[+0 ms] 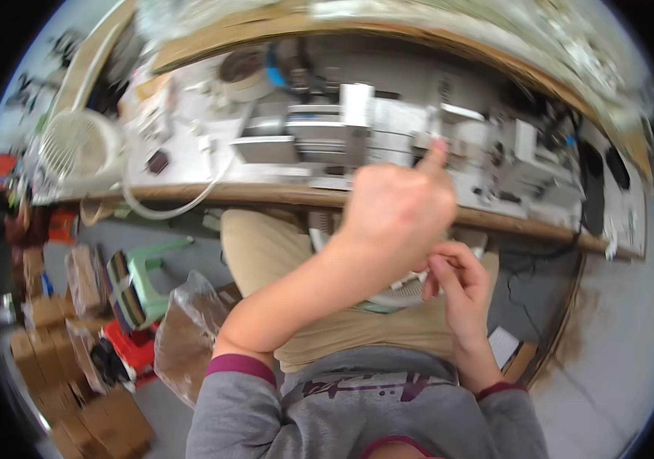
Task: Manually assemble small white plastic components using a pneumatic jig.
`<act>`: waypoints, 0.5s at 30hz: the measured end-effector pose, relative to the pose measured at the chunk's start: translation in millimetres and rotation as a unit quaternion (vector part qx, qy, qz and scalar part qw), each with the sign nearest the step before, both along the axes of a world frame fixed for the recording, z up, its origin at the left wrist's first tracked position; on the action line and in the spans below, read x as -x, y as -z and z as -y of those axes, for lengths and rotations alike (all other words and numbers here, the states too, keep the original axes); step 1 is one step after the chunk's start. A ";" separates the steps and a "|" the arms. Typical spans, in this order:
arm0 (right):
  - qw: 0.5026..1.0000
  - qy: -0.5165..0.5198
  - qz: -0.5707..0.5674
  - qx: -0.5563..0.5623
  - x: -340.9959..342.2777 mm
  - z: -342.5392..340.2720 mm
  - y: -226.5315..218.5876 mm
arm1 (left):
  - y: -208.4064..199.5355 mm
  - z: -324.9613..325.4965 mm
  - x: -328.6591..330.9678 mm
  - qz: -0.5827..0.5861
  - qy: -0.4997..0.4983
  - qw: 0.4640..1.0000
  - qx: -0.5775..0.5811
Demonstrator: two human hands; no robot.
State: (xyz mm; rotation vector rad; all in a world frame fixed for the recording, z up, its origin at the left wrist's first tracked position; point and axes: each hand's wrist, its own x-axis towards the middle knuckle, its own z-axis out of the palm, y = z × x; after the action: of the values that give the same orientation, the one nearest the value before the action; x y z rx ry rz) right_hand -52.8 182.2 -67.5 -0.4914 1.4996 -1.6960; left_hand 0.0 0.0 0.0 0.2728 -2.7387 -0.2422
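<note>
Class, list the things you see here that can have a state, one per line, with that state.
Left hand: blurred, one finger extended; grip unclear
Right hand: fingers bent, thumb near them; grip unclear
White fan: running or not, cannot tell
White cable: curved, drooping below the workbench edge
Clear plastic: crumpled

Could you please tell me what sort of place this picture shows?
It looks like a small workshop, probably for light assembly or packing. This is suggested by the long workbench, the grey metal blocks on it, and the cardboard boxes on the floor.
</note>
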 end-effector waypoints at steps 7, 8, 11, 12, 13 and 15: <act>1.000 -0.002 -0.003 -0.001 0.3 -3.3 21.1 | 18.8 -2.9 9.5 -0.054 0.001 0.999 -0.008; 1.000 -0.004 0.000 -0.005 -0.2 -5.0 25.3 | 19.8 -2.1 13.2 -0.052 0.004 0.999 -0.003; 0.999 -0.034 -0.013 -0.039 -2.5 -13.1 48.6 | 26.2 -1.7 16.2 -0.088 0.011 0.996 0.008; 0.997 -0.040 -0.023 -0.060 -4.6 -15.4 60.3 | 28.8 -0.9 15.3 -0.103 0.009 0.994 0.014; 0.987 -0.070 -0.097 -0.107 -7.6 -19.0 70.8 | 30.1 -0.4 13.2 -0.114 0.006 0.993 0.021; 0.939 -0.119 -0.236 -0.222 -12.6 -27.8 90.7 | 31.7 -0.7 9.2 -0.108 0.013 0.994 0.010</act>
State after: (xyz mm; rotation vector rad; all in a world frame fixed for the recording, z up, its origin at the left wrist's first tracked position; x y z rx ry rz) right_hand -40.1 210.0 -158.3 -0.8304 2.0030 -1.0428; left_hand -9.2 0.7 -31.7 0.1944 -2.5306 -0.2376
